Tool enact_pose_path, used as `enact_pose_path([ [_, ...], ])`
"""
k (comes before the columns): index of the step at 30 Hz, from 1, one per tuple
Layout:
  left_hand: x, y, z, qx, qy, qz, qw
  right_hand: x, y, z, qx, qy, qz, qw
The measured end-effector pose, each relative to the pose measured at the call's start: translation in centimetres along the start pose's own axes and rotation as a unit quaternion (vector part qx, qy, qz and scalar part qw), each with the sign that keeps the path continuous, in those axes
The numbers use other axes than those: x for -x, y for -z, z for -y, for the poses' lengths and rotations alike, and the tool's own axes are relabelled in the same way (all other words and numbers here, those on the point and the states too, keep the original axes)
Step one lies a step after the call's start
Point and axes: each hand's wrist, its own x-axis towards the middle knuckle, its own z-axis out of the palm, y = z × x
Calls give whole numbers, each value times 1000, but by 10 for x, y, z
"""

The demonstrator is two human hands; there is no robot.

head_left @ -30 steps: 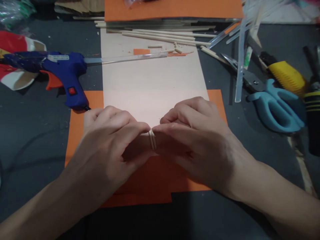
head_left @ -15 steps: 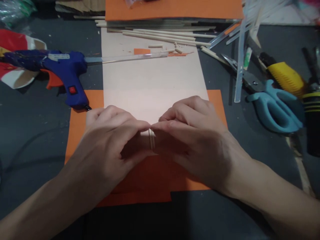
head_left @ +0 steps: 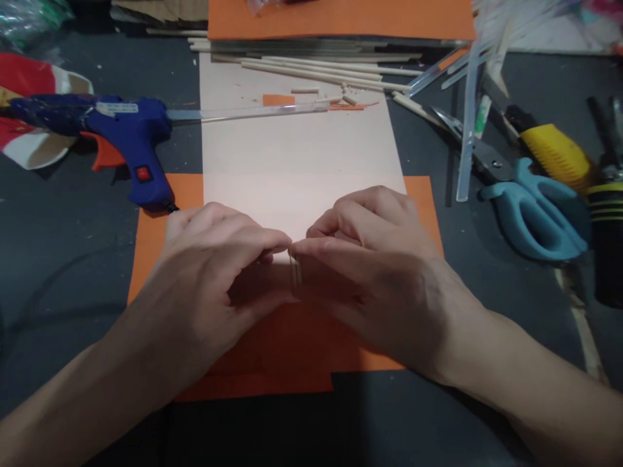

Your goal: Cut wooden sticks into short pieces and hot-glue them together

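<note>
Two short wooden sticks (head_left: pixel 296 272) stand side by side between my hands, pinched at their ends. My left hand (head_left: pixel 209 266) is closed on them from the left, thumb below and index finger above. From the right, my right hand (head_left: pixel 374 259) grips the same sticks, its index fingertip meeting the left one at their far end. The fingers partly cover the sticks, so I cannot tell whether these are joined. Beneath both hands lie a white sheet (head_left: pixel 302 155) and orange sheets (head_left: pixel 272 350).
A blue glue gun (head_left: pixel 131 130) with a clear glue stick lies at the left. Long wooden sticks (head_left: pixel 321 71) and cut bits are at the back. Blue-handled scissors (head_left: pixel 540 214), a yellow-handled tool (head_left: pixel 557 152) and clear glue sticks (head_left: pixel 468 130) lie at the right.
My left index finger has shifted slightly up and left along the top of the sticks. The right hand has hardly moved, and the sticks stay between both hands.
</note>
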Motion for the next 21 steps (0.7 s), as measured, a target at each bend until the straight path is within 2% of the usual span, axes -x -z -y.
enact_pose_path([
  [10, 1, 0, 1, -6, 1, 7, 1000, -2, 1, 3, 36, 16, 3, 999],
  [14, 2, 0, 1, 1, -6, 4, 1000, -1, 3, 1, 17, 16, 0, 1000],
  [21, 3, -3, 1, 1, -5, 4, 1000, 3, 7, -8, 28, 25, -48, 998],
])
